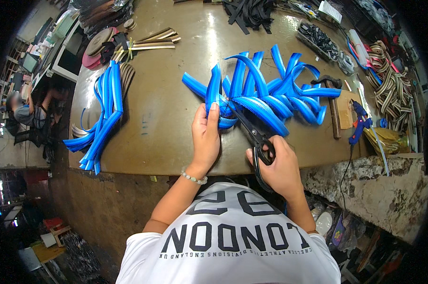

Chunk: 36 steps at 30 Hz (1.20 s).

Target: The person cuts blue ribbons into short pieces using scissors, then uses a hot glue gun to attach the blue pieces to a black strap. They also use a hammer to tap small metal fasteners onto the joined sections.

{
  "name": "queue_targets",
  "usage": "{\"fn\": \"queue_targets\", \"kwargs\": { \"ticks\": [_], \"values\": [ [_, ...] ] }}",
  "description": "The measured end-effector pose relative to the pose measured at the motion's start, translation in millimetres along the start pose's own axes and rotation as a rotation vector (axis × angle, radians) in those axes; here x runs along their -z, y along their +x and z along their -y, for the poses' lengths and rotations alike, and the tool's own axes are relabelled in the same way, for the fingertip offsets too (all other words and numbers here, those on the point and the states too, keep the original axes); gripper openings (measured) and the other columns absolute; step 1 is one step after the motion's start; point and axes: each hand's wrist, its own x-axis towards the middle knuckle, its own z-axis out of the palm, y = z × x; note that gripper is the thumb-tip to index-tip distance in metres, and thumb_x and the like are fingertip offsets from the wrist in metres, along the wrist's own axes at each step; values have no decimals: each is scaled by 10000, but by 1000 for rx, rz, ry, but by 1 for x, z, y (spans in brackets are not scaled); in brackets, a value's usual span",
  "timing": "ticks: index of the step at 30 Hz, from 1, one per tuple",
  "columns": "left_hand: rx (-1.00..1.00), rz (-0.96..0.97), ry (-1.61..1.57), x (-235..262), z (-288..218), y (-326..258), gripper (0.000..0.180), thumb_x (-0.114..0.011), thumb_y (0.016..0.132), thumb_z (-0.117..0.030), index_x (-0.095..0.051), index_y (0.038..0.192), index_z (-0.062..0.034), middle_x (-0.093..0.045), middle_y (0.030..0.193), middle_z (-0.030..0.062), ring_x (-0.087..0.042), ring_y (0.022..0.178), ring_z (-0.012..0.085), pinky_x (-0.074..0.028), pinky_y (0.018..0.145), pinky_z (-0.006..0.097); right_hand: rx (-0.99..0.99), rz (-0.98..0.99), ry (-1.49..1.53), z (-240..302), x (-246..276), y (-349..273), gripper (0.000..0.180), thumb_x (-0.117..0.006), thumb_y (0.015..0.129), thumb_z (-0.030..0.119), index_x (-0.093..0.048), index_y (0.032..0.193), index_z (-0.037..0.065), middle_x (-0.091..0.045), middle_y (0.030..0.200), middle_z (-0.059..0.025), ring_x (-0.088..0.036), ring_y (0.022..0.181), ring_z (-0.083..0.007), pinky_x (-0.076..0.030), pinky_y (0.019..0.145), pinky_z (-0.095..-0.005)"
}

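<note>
My left hand [207, 135], with a beaded bracelet at its wrist, pinches one end of a bundle of blue striped webbing straps [267, 105]. The straps curl and fan out across the table to the right. In my right hand [281, 166] are black-handled scissors [251, 130], fingers wrapped through the handle loops. The scissors' blades point up and left, their tips at the webbing right beside my left thumb. Whether the blades have a strap between them is too small to tell.
More blue straps [110, 102] lie folded at the table's left. Along the right side are a hammer [336, 109], a blue glue gun [360, 122] with its cord hanging down, and a tray of black buckles [317, 41]. A person [27, 111] sits far left.
</note>
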Motion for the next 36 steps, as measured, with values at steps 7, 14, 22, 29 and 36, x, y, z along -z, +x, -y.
{"fn": "queue_targets", "kwargs": {
  "ticks": [7,14,22,29,36],
  "values": [
    [8,19,84,8,-2,1,260,-481,1044,-284,-575,1063,-42,-580,917,-40,-472,769,21,-409,694,197,86,-39,-25,2,-1,2,479,-770,798,407,-543,902,-3,-580,823,-167,-607,733,-392,-471,631,-440],
    [110,-7,-192,9,-8,1,350,-463,1049,-290,-537,1228,1,-642,1002,49,-601,846,97,-500,768,259,155,-134,-6,-4,-19,11,398,-841,726,271,-562,824,6,-540,730,-116,-545,631,-258,-441,587,-351],
    [122,-72,-224,10,-16,3,459,-372,1064,-351,-527,1196,60,-661,1130,210,-686,881,182,-570,787,307,270,-112,-116,3,-19,5,456,-841,704,332,-558,870,15,-577,826,-109,-595,713,-301,-468,624,-390],
    [138,-80,-95,4,-20,0,480,-324,1074,-338,-581,1125,64,-701,982,178,-689,872,213,-555,785,321,197,-19,-188,8,-22,3,521,-804,725,456,-558,891,28,-566,841,-106,-619,776,-315,-489,637,-414],
    [238,-148,-261,0,-24,1,462,-280,1076,-320,-514,1156,70,-679,976,228,-706,857,294,-586,777,365,233,-127,-211,6,-38,2,522,-833,703,412,-550,898,19,-546,850,-115,-593,760,-325,-469,625,-407]
  ]
}}
